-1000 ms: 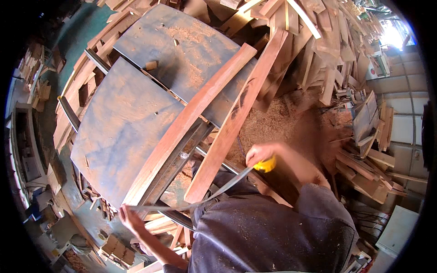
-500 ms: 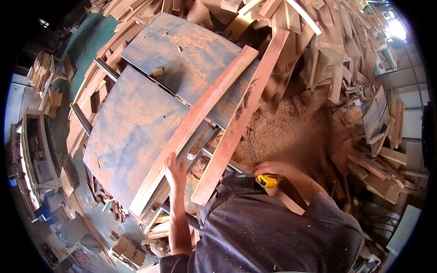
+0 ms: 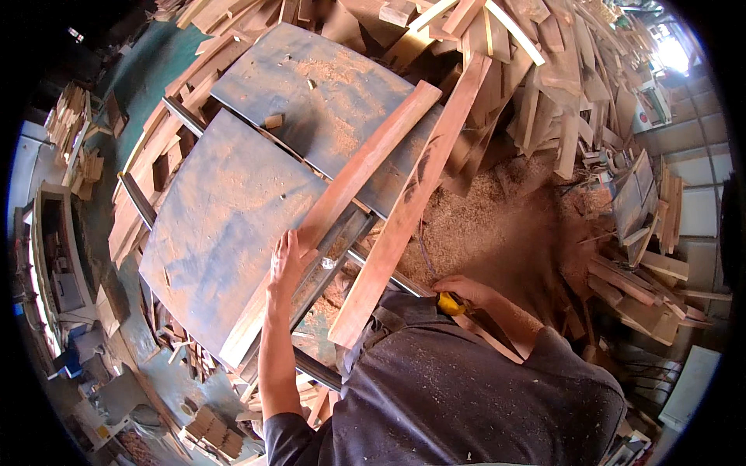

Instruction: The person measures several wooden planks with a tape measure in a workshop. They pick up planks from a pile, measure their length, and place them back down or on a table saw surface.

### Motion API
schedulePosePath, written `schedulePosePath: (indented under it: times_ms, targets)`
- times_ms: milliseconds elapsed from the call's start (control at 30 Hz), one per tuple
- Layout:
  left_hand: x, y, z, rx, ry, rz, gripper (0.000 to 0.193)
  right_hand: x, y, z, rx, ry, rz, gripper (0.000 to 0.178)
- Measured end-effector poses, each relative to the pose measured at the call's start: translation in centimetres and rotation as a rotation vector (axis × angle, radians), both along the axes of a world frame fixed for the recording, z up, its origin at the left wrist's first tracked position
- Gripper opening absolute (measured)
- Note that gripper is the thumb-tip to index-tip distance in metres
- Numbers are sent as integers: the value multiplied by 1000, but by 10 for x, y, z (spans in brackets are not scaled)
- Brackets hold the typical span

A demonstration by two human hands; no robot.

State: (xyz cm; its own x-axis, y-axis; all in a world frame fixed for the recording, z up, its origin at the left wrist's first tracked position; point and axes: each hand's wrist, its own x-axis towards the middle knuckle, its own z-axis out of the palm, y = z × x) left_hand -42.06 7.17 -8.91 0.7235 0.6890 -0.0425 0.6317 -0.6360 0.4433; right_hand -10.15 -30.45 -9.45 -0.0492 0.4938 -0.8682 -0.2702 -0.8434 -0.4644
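The left hand [image 3: 286, 262] lies flat, fingers spread, on a long reddish-brown wooden plank [image 3: 342, 202] that runs slantwise over a dusty grey metal machine table [image 3: 225, 225] — pressing, not gripping. A second reddish plank [image 3: 412, 202] lies just beside it. The right hand [image 3: 465, 291] is closed around a small yellow tool [image 3: 448, 304] near the person's dark shirt [image 3: 466, 396] — sawdust [image 3: 482, 233] lies heaped beyond.

A white machine casing with a red label patch [image 3: 642, 118] stands at the far right, behind the stacked wood offcuts [image 3: 544, 78].
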Motion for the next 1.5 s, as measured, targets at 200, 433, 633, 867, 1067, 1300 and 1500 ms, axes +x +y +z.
schedulePosePath:
  times_ms: [200,433,633,867,1067,1300,1500]
  targets:
    - [-8,1,-3,70,-27,-49,62,16,-3,-25,859,-319,453,39]
    - [-38,-24,0,296,-48,50,57,1,19,30,-195,-4,-93,30]
    - [-41,-43,17,345,-22,162,53,0,-9,12,-176,48,-171,28]
    - [-44,-53,5,448,14,180,57,4,-19,1,-272,68,-188,34]
    - [-50,-37,3,301,-3,139,50,-2,-42,-26,-254,47,-277,36]
    - [-33,-18,3,206,137,127,64,-10,-87,-57,-166,-115,-149,34]
    - [-44,5,-18,-28,186,136,69,-16,-88,-29,-258,-139,-170,37]
